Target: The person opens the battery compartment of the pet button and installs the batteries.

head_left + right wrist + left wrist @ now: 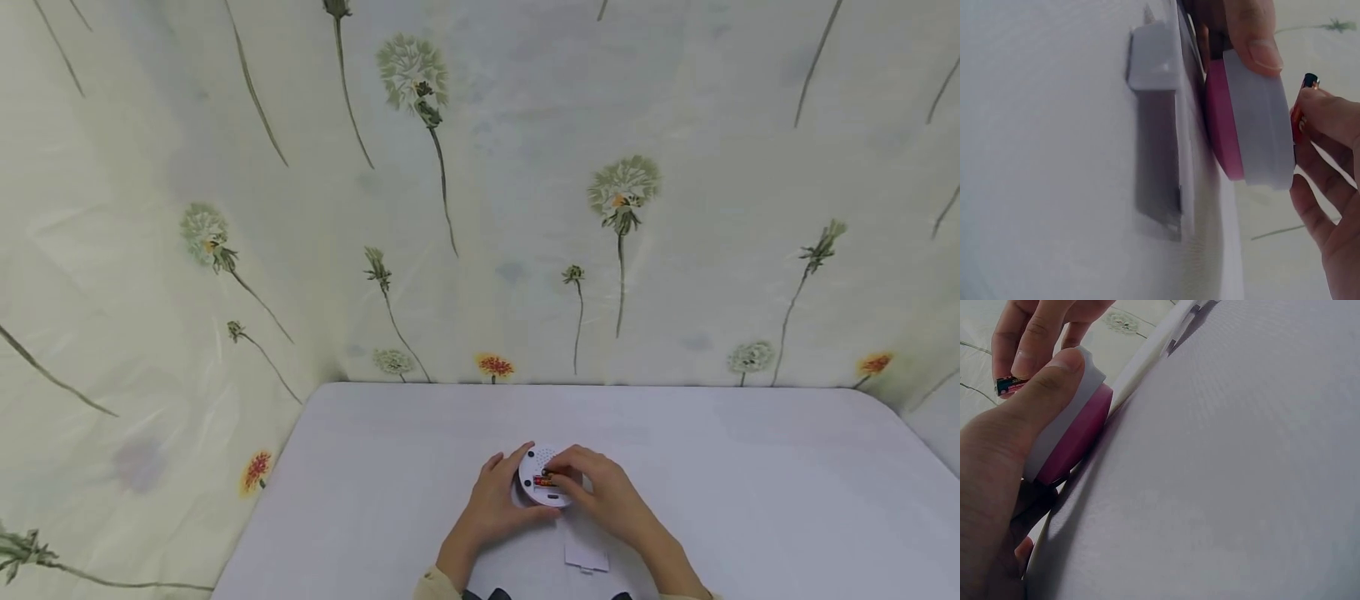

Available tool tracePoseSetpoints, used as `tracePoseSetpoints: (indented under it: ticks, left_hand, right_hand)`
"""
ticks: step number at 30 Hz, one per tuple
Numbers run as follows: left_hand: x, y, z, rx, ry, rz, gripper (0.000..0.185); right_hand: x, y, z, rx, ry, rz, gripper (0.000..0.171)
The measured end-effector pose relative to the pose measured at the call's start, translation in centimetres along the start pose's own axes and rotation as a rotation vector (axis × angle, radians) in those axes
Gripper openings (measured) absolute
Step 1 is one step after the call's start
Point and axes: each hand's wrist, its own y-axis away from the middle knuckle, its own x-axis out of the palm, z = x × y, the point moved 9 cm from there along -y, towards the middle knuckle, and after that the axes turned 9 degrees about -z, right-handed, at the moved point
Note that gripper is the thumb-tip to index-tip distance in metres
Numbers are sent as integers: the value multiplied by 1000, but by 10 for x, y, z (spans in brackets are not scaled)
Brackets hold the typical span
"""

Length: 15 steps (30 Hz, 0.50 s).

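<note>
A round white device [545,492] with a pink underside [1079,440] stands tilted on the white table [750,500], its back facing me. My left hand [501,490] grips its left rim, with the thumb [1047,387] across the white edge. My right hand [576,473] reaches over the open battery bay and pinches a small red and black battery [544,481] there. The battery's end [1307,81] shows beside the right fingers [1329,187], and the device's rim [1257,119] is in the right wrist view. How deep the battery sits is hidden.
A flat white cover piece [587,555] lies on the table just in front of my hands, also seen as a pale block [1154,59]. A cloth printed with dandelions [480,208] hangs behind and to the left of the table.
</note>
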Motion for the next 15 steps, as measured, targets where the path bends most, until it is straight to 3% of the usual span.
tracePoseSetpoints:
  ticks: [15]
  left_hand:
    - [-1, 0, -4, -1, -8, 12, 96]
  right_hand:
    - [6, 0, 10, -19, -35, 16, 22]
